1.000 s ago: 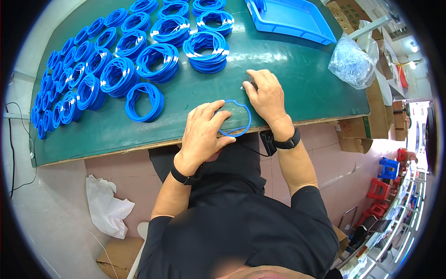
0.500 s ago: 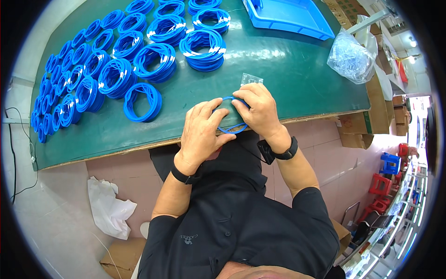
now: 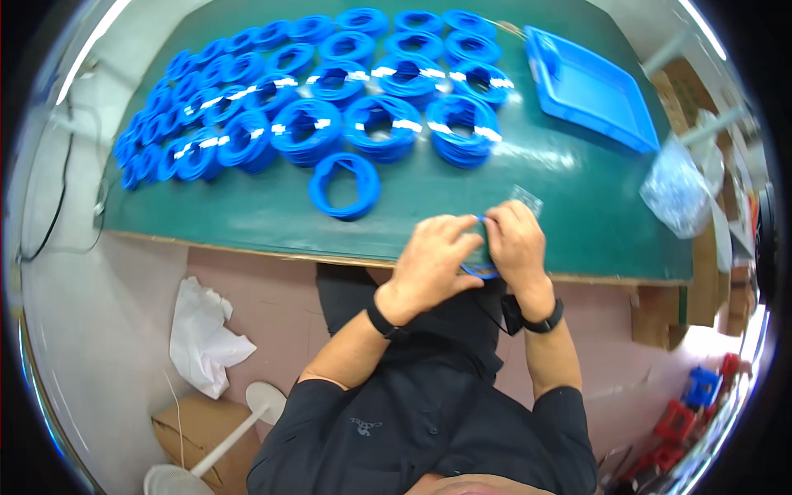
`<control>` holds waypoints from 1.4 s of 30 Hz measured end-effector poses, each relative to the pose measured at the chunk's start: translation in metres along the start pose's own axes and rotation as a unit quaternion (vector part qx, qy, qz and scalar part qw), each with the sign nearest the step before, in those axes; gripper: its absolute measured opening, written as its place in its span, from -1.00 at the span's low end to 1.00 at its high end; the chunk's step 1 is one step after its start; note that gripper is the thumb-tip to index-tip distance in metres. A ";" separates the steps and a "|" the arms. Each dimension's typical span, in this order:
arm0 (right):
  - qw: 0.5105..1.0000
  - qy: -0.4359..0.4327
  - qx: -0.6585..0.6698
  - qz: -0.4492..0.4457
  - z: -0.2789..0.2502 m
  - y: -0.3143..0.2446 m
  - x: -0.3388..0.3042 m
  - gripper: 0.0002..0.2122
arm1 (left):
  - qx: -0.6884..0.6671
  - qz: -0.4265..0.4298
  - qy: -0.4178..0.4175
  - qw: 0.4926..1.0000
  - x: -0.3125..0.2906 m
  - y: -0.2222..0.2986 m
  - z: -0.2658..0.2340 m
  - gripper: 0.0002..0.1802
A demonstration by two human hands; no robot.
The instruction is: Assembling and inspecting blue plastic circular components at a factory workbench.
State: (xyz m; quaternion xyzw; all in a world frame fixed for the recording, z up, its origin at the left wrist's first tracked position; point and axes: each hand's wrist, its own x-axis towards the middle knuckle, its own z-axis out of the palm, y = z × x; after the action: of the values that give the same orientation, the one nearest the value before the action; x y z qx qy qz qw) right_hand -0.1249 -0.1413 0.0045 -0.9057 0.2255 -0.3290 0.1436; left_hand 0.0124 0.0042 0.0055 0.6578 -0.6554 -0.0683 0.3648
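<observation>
**Blue ring [image 3: 487,275] gained second grip**

Remotely, I watched the half-curled left hand [image 3: 433,260] hold it at the tabletop [image 3: 247,223]'s near edge; the right hand [image 3: 518,247], apart a second earlier, pinched its far side, near the uncovered clear packet [image 3: 526,200].

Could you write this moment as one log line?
Left hand: grips blue ring | Right hand: on same ring | Beyond hands: clear packet | Green table: blue coils, blue tray
</observation>
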 end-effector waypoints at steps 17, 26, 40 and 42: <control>0.999 -0.043 -0.017 -0.015 0.002 0.002 -0.001 -0.90 | 0.002 -0.012 0.010 1.000 -0.003 0.002 0.004 -0.27; 0.997 -0.074 -0.004 -0.004 0.000 0.006 -0.005 -0.90 | 0.004 -0.012 0.014 1.000 -0.007 0.004 0.008 -0.28; 0.999 -0.019 0.028 0.011 0.000 -0.003 0.003 -0.82 | 0.009 -0.010 0.022 1.000 0.004 -0.003 -0.006 -0.27; 0.999 -0.018 0.020 0.024 -0.003 -0.001 -0.001 -0.83 | 0.000 -0.006 0.013 1.000 0.005 -0.001 -0.002 -0.26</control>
State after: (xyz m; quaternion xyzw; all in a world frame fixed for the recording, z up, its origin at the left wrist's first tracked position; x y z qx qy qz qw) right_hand -0.1269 -0.1400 0.0064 -0.9028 0.2376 -0.3138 0.1731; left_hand 0.0156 0.0000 0.0087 0.6623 -0.6471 -0.0619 0.3726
